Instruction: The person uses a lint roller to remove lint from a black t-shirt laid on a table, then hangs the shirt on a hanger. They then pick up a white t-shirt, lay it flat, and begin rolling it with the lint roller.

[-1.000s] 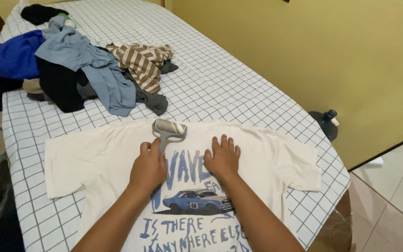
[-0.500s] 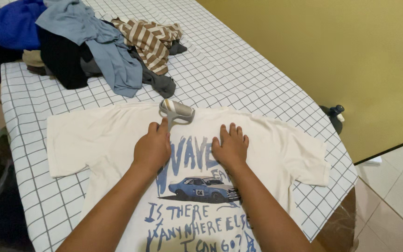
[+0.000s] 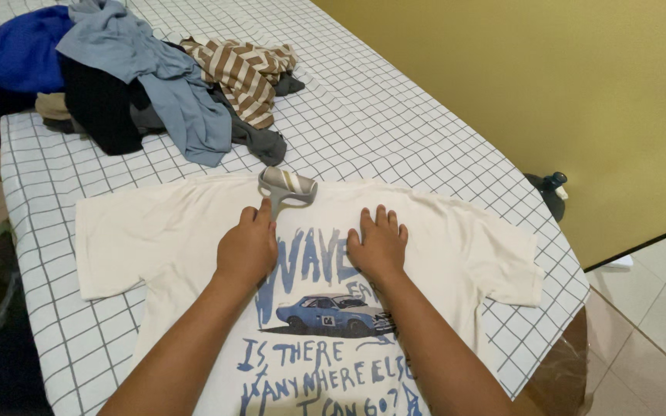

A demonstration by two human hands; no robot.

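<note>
My left hand (image 3: 247, 248) grips the lint roller (image 3: 287, 187) at the collar of the cream shirt (image 3: 171, 231), spread flat on the table (image 3: 395, 131). My right hand (image 3: 379, 245) presses flat, fingers spread. The chest and lower print look unrolled as yet.

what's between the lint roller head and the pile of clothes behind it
In the head view, only bare checked tablecloth separates the lint roller, at the cream T-shirt's collar edge, from the clothes pile; a grey garment's tip comes closest.
</note>
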